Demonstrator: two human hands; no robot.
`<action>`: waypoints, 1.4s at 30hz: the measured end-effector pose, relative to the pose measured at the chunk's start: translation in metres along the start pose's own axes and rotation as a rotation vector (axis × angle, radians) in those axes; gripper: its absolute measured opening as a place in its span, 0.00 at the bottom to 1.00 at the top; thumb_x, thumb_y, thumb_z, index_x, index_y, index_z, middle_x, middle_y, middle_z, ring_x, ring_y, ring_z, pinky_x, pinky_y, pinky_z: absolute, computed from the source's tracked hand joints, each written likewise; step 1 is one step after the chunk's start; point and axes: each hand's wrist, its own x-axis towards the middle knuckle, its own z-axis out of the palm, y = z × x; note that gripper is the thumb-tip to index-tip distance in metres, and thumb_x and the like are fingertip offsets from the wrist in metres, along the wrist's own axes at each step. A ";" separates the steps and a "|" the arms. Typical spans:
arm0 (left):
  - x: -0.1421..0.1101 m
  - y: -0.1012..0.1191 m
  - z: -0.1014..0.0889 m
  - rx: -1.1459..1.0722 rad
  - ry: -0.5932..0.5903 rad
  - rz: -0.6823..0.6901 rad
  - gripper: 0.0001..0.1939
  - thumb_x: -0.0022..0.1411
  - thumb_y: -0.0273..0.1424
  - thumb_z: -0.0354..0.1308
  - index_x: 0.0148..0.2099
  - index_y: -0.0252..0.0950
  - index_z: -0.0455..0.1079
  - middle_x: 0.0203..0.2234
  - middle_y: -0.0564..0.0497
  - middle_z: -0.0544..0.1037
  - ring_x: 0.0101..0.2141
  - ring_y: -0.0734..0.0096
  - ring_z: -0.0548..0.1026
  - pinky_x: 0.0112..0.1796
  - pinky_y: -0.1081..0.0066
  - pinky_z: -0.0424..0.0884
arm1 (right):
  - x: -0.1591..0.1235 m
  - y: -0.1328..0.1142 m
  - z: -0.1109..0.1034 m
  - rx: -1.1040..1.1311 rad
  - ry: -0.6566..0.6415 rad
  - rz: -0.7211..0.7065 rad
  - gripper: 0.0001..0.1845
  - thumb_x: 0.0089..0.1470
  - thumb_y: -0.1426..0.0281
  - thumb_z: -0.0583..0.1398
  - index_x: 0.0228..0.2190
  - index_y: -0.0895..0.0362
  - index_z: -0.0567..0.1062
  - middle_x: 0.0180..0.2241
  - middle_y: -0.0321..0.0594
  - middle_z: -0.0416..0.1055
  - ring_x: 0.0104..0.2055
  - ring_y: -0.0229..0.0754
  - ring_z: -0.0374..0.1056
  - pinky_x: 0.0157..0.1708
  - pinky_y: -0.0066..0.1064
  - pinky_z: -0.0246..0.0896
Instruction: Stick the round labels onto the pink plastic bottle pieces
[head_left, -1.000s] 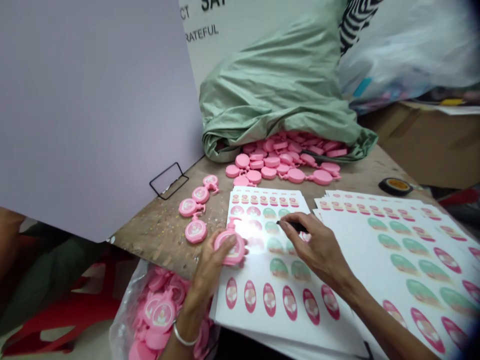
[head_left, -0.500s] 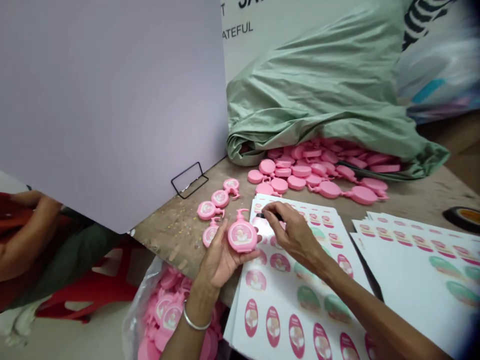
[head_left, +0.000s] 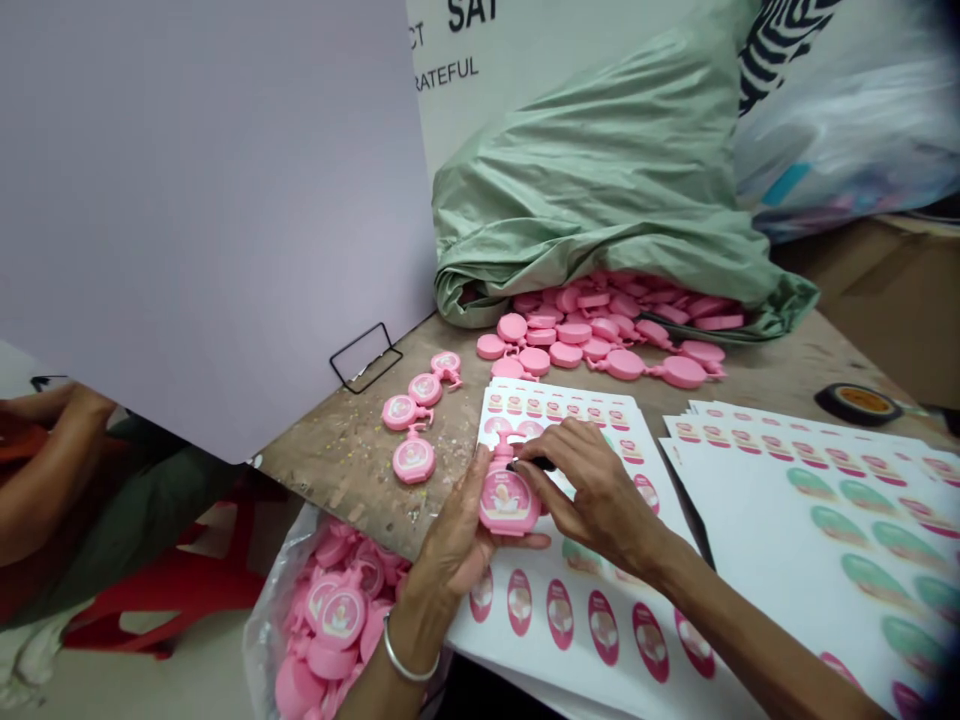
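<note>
My left hand (head_left: 459,548) is wrapped round a small pink toy pump bottle (head_left: 501,510), its round front facing up with a picture sticker on it. A small black tool (head_left: 546,463), its exact kind partly hidden, is pinched in my right hand (head_left: 600,490), whose fingertips are at the bottle's upper right edge. Both hands are over a stack of sticker sheets (head_left: 520,648) printed with ovals and other small pictures. Left of them, several bottles with stickers, one of them the nearest bottle (head_left: 414,457), lie on the brown table (head_left: 345,470).
A green sack (head_left: 600,200) spills plain pink bottles (head_left: 575,334) at the back. More sheets (head_left: 750,510) and a black tape roll (head_left: 859,403) lie right. Below the table edge, a clear plastic bag (head_left: 271,600) holds bottles. A pale panel (head_left: 225,200) screens another person's arm (head_left: 45,475).
My right hand has brought the black tool from over the sheets to the bottle's front. The left hand and bottle have shifted right, over the sheets. The camera view has turned slightly.
</note>
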 end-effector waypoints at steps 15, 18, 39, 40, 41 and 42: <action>0.003 -0.007 -0.003 -0.098 -0.171 -0.221 0.31 0.67 0.49 0.41 0.55 0.27 0.66 0.33 0.38 0.78 0.27 0.60 0.79 0.18 0.68 0.74 | -0.051 0.052 -0.014 -0.135 0.023 0.245 0.06 0.60 0.71 0.55 0.34 0.57 0.73 0.32 0.41 0.74 0.34 0.43 0.66 0.37 0.37 0.59; 0.003 -0.008 0.002 -0.100 -0.182 -0.238 0.31 0.68 0.47 0.39 0.55 0.26 0.66 0.34 0.37 0.78 0.27 0.59 0.79 0.17 0.68 0.74 | -0.075 0.067 -0.003 -0.211 -0.064 0.222 0.08 0.58 0.72 0.57 0.36 0.56 0.77 0.36 0.43 0.76 0.38 0.46 0.68 0.41 0.41 0.60; 0.004 -0.025 0.021 0.064 -0.081 -0.097 0.25 0.67 0.46 0.47 0.46 0.29 0.71 0.28 0.45 0.79 0.25 0.69 0.78 0.21 0.75 0.73 | -0.051 -0.018 -0.008 0.026 0.220 0.131 0.08 0.54 0.79 0.60 0.38 0.59 0.75 0.34 0.43 0.72 0.37 0.43 0.66 0.37 0.37 0.63; 0.004 -0.026 0.022 0.077 -0.076 -0.077 0.24 0.67 0.46 0.48 0.45 0.30 0.72 0.27 0.46 0.79 0.25 0.69 0.77 0.21 0.75 0.73 | -0.050 -0.018 -0.008 0.039 0.211 0.147 0.07 0.55 0.78 0.60 0.37 0.59 0.74 0.33 0.43 0.71 0.37 0.43 0.65 0.37 0.37 0.63; 0.003 -0.027 0.022 0.090 -0.077 -0.054 0.24 0.66 0.47 0.48 0.45 0.30 0.72 0.27 0.47 0.79 0.24 0.70 0.77 0.21 0.75 0.73 | -0.048 -0.019 -0.008 0.045 0.196 0.157 0.05 0.56 0.78 0.59 0.35 0.59 0.73 0.33 0.43 0.71 0.37 0.43 0.65 0.37 0.37 0.62; 0.003 -0.028 0.023 0.103 -0.084 -0.030 0.24 0.65 0.47 0.49 0.44 0.30 0.72 0.26 0.48 0.79 0.23 0.70 0.77 0.21 0.75 0.73 | -0.047 -0.019 -0.007 0.041 0.174 0.163 0.03 0.56 0.77 0.58 0.33 0.59 0.71 0.32 0.44 0.70 0.37 0.43 0.64 0.37 0.38 0.61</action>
